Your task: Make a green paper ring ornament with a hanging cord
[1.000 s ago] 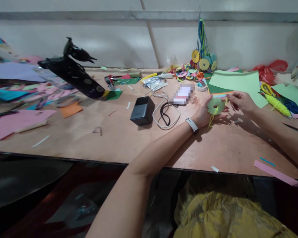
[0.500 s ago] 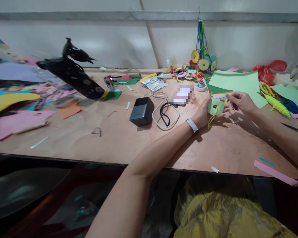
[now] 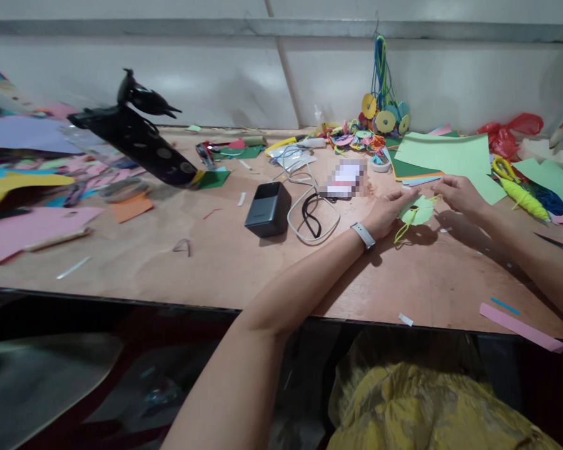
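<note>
My left hand point(image 3: 388, 211), with a watch point(image 3: 363, 235) on its wrist, grips a pale green paper disc point(image 3: 421, 212) by its left edge, above the table. A loop of yellow-green yarn point(image 3: 403, 232) hangs from the disc. My right hand point(image 3: 456, 191) is just right of the disc, its thumb and forefinger pinched on the yarn's end near the disc's upper right edge. Part of the disc is hidden behind my left fingers.
A black power bank point(image 3: 268, 209) and a white cable point(image 3: 328, 232) lie left of my hands. Behind are a phone point(image 3: 344, 179), green paper sheets point(image 3: 443, 153) and hanging yarn with discs point(image 3: 381, 81). A yellow-green yarn bundle point(image 3: 523, 199) sits right. A black bottle point(image 3: 141, 147) leans at left.
The disc has turned and shifted slightly right and down. My left fingers now pinch its edge instead of lying beneath it. My right hand has moved slightly right with the yarn.
</note>
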`<state>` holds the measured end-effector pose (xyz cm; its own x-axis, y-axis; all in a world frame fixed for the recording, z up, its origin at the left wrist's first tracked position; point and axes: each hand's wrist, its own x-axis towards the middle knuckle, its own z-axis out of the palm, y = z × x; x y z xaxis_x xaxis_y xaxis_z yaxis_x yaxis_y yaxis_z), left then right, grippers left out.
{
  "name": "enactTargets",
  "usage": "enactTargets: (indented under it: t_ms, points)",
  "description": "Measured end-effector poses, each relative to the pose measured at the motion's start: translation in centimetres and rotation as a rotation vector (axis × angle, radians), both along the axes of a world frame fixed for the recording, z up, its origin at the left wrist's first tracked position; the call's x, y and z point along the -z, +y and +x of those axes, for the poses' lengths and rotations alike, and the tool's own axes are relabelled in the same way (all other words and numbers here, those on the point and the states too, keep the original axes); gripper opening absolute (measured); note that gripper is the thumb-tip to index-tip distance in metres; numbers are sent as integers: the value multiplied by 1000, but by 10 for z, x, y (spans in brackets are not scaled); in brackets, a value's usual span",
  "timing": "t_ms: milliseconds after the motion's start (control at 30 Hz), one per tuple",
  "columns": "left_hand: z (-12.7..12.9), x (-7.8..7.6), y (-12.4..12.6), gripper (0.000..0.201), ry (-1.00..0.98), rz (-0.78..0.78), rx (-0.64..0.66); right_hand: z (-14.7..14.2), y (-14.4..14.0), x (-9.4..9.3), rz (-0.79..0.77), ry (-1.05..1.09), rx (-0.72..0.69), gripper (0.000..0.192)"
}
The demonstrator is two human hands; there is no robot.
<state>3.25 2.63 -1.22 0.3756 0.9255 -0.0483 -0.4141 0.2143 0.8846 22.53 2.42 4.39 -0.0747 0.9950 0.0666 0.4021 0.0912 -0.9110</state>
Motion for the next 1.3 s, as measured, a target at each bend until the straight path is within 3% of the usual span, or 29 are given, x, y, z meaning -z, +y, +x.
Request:
enactTargets:
  t_ms: [100, 267, 400, 533, 700, 833, 1033, 1300]
  points:
    - [-1, 1, -1, 36, 39, 57, 5, 1, 0, 2, -68, 28, -130, 16]
    - [-3, -3, -3, 39, 109, 165, 1, 0, 1, 10, -233, 146, -403, 26]
    - [-4, -5, -3, 38, 192, 228, -82, -3, -4, 10, -338, 194, -458, 28]
    - [-4, -3, -2, 35, 347, 330, -61, -11, -12, 11, -398, 164, -490, 30]
    - [-13, -11, -2, 35, 387, 493, -143, -14, -12, 13, -446, 294, -384, 28]
    - [-28, -16, 1, 60, 581, 728, -71, -10, -1, 20, -409, 375, -276, 23]
    - [-32, -11, 11, 38, 814, 909, -22, -7, 7, 31, -376, 410, -236, 29]
    - [-35, -7, 16, 30, 844, 980, -4, -8, 5, 29, -343, 401, -260, 27]
